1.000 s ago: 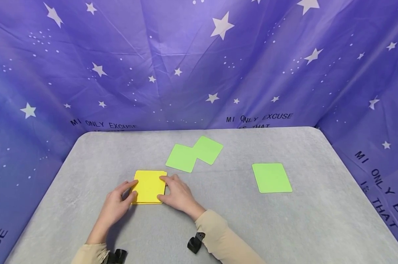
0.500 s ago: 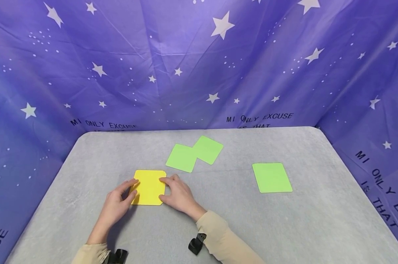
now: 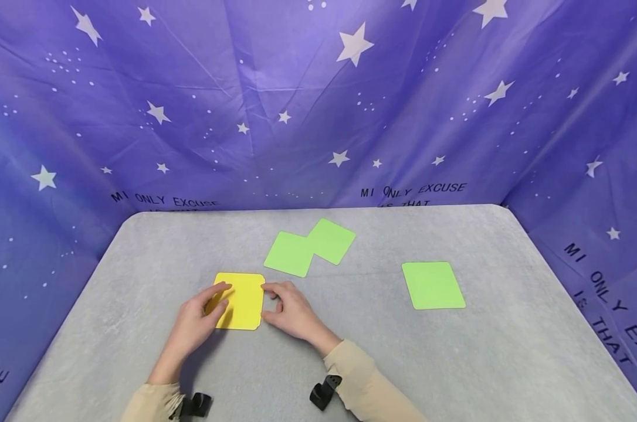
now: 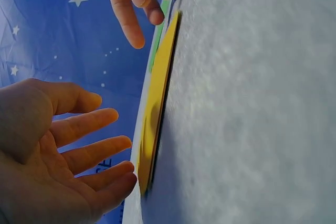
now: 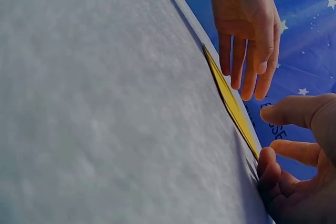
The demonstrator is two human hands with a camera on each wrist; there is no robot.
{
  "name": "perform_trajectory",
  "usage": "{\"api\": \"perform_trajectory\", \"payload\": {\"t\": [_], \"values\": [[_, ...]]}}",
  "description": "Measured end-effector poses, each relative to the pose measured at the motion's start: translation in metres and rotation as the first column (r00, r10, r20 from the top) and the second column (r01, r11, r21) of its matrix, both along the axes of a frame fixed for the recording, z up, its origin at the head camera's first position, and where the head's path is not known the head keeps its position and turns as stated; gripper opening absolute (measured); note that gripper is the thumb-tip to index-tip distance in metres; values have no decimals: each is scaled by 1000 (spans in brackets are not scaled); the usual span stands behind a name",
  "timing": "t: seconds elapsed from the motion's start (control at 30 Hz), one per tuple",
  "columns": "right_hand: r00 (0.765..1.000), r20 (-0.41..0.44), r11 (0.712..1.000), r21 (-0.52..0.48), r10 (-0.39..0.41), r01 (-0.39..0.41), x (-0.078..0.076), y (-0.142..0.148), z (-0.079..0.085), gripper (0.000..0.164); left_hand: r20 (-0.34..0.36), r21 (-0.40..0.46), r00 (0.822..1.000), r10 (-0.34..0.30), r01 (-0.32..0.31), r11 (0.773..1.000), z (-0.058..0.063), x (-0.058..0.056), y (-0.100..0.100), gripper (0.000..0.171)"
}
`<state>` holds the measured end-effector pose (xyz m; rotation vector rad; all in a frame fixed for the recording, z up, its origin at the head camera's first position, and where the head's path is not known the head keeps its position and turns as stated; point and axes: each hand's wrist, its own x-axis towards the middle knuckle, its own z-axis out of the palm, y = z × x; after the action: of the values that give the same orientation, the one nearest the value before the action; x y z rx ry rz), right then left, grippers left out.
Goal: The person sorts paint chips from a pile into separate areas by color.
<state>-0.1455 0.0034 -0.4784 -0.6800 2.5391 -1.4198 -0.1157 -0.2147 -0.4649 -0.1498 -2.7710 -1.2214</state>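
Observation:
A thin stack of square yellow cards [image 3: 246,305] with rounded corners lies flat on the grey table, its edges nearly lined up. Over its left part hovers my left hand [image 3: 194,319], fingers spread and holding nothing; the left wrist view shows its fingertips raised off the yellow stack [image 4: 157,103]. My right hand [image 3: 295,313] is at the stack's right edge, thumb and forefinger apart. In the right wrist view the lower fingers of my right hand [image 5: 307,169] curl loosely beside the near end of the stack [image 5: 233,103].
Behind the stack lie two green square cards, a left one [image 3: 289,254] and a right one [image 3: 331,241], meeting at their corners. Farther right is another green square [image 3: 433,285]. A purple star-patterned curtain [image 3: 276,70] surrounds the table [image 3: 508,351] at the back and sides.
Both hands have come off the yellow cards: the left has lifted and shifted right over them, the right has drawn back slightly. The stack's edges lie more evenly than a second ago.

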Motion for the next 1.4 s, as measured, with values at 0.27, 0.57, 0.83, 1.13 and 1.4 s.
{"api": "perform_trajectory", "payload": {"t": [0.27,0.57,0.83,1.13,1.4], "values": [[999,9,999,-35,-39,39,-5,14,2,45,8,37,999,-35,34,999,5,-6,14,31],[998,-4,997,-45,-68,67,-12,28,4,43,-43,86,995,-92,95,992,5,-15,37,30],[987,-81,990,-51,-137,133,-23,48,7,41,-45,144,990,-132,137,980,-1,-23,61,30],[974,-103,979,-34,-203,200,-38,78,11,42,-48,176,981,-186,192,966,-3,-34,97,30],[960,-98,963,22,-264,267,-51,105,17,43,-6,239,973,-232,226,944,-6,-45,119,28]]}}
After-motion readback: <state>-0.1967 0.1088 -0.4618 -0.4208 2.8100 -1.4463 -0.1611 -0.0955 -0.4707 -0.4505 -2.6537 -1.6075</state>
